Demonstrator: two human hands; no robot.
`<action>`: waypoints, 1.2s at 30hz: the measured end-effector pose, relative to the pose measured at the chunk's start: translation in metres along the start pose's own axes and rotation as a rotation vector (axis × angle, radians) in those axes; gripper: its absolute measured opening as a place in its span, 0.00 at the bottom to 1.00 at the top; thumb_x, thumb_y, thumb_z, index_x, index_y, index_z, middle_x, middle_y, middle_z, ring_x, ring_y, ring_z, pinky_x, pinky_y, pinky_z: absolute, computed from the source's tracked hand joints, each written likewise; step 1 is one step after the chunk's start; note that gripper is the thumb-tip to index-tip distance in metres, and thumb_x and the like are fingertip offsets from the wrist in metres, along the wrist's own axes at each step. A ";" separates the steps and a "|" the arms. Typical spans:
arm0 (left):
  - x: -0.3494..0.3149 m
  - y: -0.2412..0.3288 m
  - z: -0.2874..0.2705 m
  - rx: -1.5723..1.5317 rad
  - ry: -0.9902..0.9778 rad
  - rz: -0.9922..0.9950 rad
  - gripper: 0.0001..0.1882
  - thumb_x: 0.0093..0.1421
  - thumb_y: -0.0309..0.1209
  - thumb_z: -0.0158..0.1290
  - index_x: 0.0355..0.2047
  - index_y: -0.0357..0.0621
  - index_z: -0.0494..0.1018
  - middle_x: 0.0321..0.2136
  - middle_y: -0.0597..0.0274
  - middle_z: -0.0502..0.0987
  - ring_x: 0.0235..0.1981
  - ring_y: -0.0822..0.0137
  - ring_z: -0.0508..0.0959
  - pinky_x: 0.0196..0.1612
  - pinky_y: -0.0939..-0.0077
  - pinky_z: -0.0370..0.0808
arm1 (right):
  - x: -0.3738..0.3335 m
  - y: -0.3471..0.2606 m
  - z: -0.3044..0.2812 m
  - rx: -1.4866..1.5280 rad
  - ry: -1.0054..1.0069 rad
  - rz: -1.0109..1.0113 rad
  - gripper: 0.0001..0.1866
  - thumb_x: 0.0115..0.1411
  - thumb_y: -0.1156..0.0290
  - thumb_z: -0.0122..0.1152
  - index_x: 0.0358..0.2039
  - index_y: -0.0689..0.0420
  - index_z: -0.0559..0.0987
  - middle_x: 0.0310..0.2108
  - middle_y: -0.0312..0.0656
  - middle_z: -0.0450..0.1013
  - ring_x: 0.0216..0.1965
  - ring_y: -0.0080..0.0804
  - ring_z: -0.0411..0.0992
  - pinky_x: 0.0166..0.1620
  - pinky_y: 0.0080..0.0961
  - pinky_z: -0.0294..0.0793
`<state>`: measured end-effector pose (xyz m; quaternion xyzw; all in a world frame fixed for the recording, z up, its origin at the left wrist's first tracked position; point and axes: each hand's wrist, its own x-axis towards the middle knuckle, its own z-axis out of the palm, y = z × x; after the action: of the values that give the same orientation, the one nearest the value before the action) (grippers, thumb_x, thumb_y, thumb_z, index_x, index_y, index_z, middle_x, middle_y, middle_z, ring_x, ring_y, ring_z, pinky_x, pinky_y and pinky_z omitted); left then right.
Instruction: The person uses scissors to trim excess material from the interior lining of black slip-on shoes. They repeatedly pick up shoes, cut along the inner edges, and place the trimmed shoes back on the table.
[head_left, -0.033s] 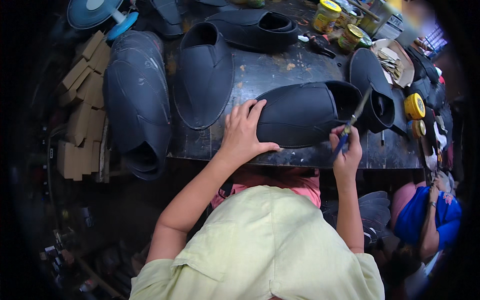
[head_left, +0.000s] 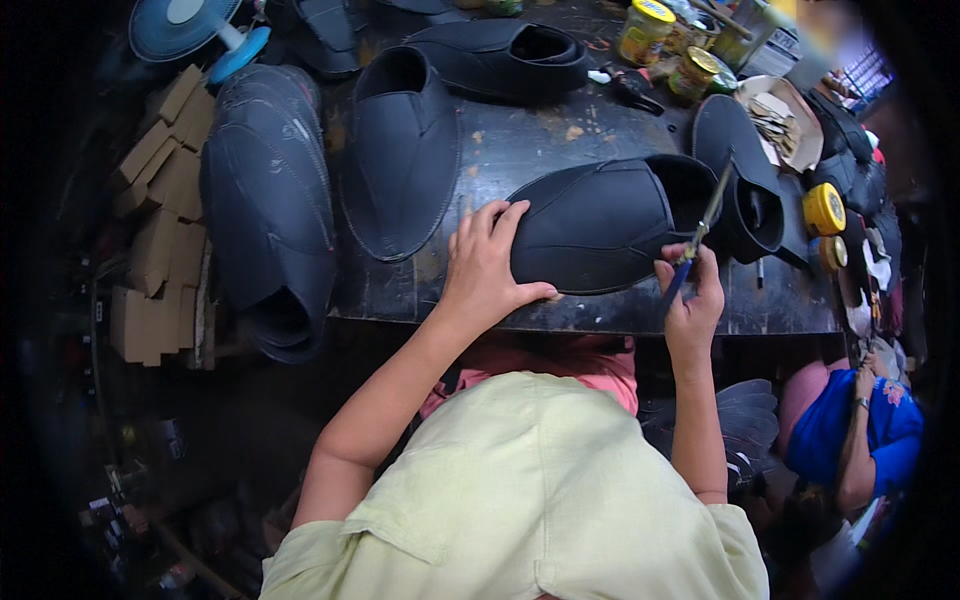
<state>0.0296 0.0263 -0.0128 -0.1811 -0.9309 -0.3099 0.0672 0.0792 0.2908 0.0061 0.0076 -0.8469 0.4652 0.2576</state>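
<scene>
A black shoe upper [head_left: 590, 228] lies on its side on the worn dark table [head_left: 520, 135], toe to the left and opening to the right. Around its toe my left hand [head_left: 482, 262] is spread, fingertips at the far side and thumb along the near edge, holding it. My right hand [head_left: 693, 305] is closed round a blue-handled tool [head_left: 713, 208] with a slim metal blade; it looks like scissors, but its kind is not certain. The blade points up and away, over the upper's opening. Just beyond, another black upper [head_left: 740, 170] stands at the right.
More black uppers [head_left: 405, 150] lie left and at the back. Lidded jars [head_left: 645, 32], a box of scraps [head_left: 785, 125] and yellow-lidded pots [head_left: 825, 210] stand at the right. Cardboard pieces [head_left: 160, 245] and a blue fan [head_left: 190, 25] are at the left. Another person [head_left: 850, 430] sits lower right.
The tool's blade has swung slightly upright and right in my right hand. My left hand stays at the toe. The whole view has shifted a little.
</scene>
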 end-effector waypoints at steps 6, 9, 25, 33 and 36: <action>-0.002 0.003 0.010 -0.009 0.026 -0.029 0.53 0.38 0.45 0.77 0.65 0.45 0.67 0.61 0.52 0.66 0.63 0.49 0.66 0.65 0.51 0.64 | 0.053 -0.023 -0.016 -0.428 -0.047 -0.083 0.21 0.58 0.67 0.73 0.46 0.61 0.75 0.33 0.51 0.78 0.36 0.54 0.78 0.39 0.41 0.76; -0.006 0.000 0.012 -0.066 0.052 -0.015 0.53 0.39 0.45 0.77 0.65 0.46 0.67 0.60 0.52 0.68 0.63 0.49 0.67 0.65 0.52 0.65 | 0.074 -0.024 -0.012 -0.629 -0.169 -0.011 0.19 0.58 0.64 0.71 0.44 0.60 0.75 0.30 0.52 0.78 0.36 0.56 0.78 0.38 0.45 0.75; 0.023 -0.008 -0.023 -1.135 -0.467 -0.289 0.21 0.68 0.46 0.59 0.48 0.40 0.74 0.29 0.65 0.79 0.20 0.78 0.76 0.23 0.84 0.71 | 0.128 -0.017 -0.045 -0.066 -0.173 -0.022 0.15 0.57 0.70 0.75 0.36 0.62 0.76 0.29 0.31 0.72 0.32 0.16 0.67 0.37 0.18 0.69; 0.010 -0.015 -0.006 -1.151 -0.548 -0.533 0.13 0.72 0.39 0.55 0.37 0.42 0.75 0.21 0.70 0.75 0.17 0.81 0.70 0.20 0.82 0.67 | 0.127 0.020 -0.020 -0.247 -0.167 0.102 0.19 0.55 0.66 0.76 0.38 0.62 0.75 0.25 0.34 0.70 0.29 0.19 0.66 0.35 0.21 0.68; 0.011 -0.017 -0.005 -0.916 -0.551 -0.522 0.14 0.72 0.38 0.54 0.34 0.40 0.76 0.19 0.70 0.73 0.17 0.80 0.69 0.20 0.80 0.65 | 0.114 0.006 -0.016 -0.513 0.054 -0.119 0.18 0.56 0.66 0.75 0.36 0.62 0.75 0.25 0.34 0.70 0.29 0.19 0.65 0.35 0.23 0.68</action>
<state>0.0132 0.0139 -0.0151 -0.0306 -0.6992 -0.6280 -0.3403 -0.0146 0.3330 0.0588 -0.0204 -0.9280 0.2194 0.3004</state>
